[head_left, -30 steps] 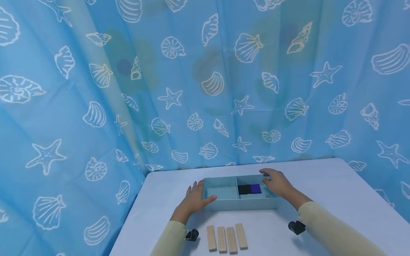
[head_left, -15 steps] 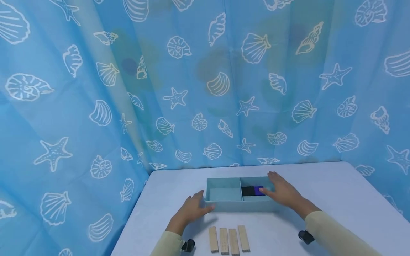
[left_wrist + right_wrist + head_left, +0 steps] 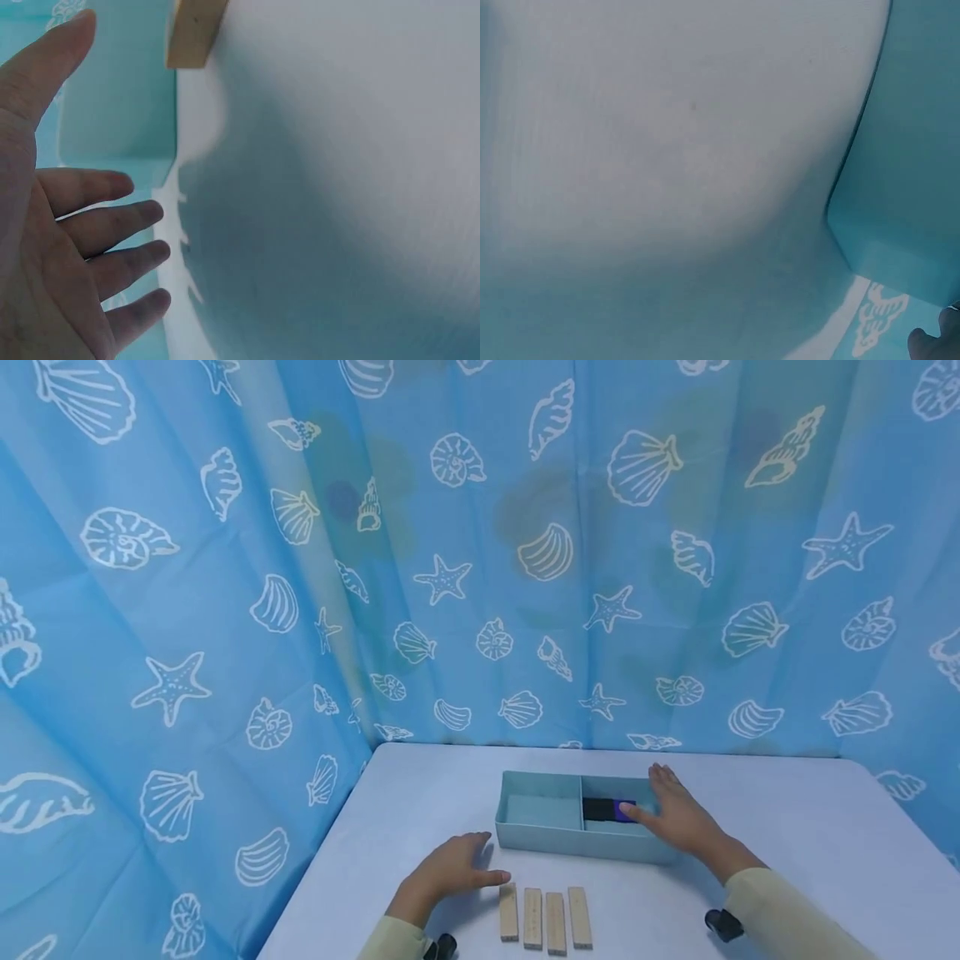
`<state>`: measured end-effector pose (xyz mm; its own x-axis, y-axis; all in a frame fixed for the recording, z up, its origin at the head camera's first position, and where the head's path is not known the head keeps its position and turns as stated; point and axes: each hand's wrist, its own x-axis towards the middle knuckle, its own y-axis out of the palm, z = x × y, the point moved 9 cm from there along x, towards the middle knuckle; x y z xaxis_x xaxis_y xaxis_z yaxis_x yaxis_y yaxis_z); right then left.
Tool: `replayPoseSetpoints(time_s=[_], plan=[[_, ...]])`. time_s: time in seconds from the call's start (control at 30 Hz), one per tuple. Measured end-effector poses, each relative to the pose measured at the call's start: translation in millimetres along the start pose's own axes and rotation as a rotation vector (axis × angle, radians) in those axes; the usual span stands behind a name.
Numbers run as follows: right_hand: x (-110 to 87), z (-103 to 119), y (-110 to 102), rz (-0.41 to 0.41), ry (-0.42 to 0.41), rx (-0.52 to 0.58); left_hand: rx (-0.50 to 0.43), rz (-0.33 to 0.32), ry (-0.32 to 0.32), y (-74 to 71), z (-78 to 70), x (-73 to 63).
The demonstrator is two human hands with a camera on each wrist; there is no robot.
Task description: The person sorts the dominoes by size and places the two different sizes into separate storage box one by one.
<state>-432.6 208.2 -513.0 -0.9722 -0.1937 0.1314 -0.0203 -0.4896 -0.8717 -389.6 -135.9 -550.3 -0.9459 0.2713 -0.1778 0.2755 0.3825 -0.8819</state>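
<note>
- Since the left hand, fingers apart, comes off the box, only the right hand, also unclenched, seems to steady its three o'clock end.
- Blocks lie at its seven o'clock.

A teal box is standing on a white table, two plain walls meeting at a corner. Beside the box, a broad soft shadow is lying across the table, with a tiny dark speck sitting farther off. Past the box's end, blue cloth is showing a white shell print. A sliver of the right hand is showing near that end.
</note>
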Motion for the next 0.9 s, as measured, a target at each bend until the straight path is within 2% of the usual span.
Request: replayPoseSetpoints(time_s=[0.23, 0.33, 0.57, 0.73, 0.9], plan=[[-4.2, 7, 4, -0.014, -0.038, -0.105, -0.013, -0.007, 0.029, 3.6, -10.8, -11.4], [-4.3, 8, 6, -0.023, -0.042, -0.137, -0.044, -0.005, 0.020, 5.7, -10.0, -17.8], [-2.1, 11, 16, 0.012, -0.040, -0.156, -0.031, -0.007, 0.028, 10.3, -7.4, -31.9], [-4.3, 9, 14, 0.013, -0.011, -0.168, -0.090, 0.035, 0.033, 22.5, -10.6, -35.6], [-5.9, 9, 9, 0.008, -0.006, -0.174, -0.090, 0.044, 0.040, 28.2, -15.4, -35.4]])
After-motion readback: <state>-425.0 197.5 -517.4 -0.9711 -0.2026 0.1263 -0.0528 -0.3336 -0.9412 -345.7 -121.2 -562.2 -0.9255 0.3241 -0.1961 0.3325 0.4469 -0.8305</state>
